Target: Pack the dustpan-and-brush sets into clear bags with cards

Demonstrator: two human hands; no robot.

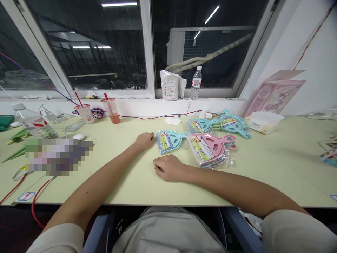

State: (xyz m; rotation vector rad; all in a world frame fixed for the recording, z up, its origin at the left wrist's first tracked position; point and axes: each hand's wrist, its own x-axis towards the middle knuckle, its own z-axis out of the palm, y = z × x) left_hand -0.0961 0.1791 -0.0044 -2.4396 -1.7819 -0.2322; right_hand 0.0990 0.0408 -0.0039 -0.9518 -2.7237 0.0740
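My left hand (pixel 144 141) rests on the pale green table, its fingers curled in, just left of a wrapped blue dustpan-and-brush set (pixel 168 141). Nothing shows in it. Below that set lies my right hand (pixel 168 168), loosely fisted on the tabletop with nothing visible inside. To its upper right is a stack of wrapped sets with a pink one (pixel 206 147) on top. More blue sets (pixel 219 123) lie behind, overlapping, in clear plastic.
Two drink cups (pixel 111 111) with red straws and a large bottle (pixel 34 123) stand at left. A tissue pack (pixel 263 122) and pink box (pixel 277 93) are at right. A water bottle (pixel 196 84) and white package (pixel 170 85) stand on the sill.
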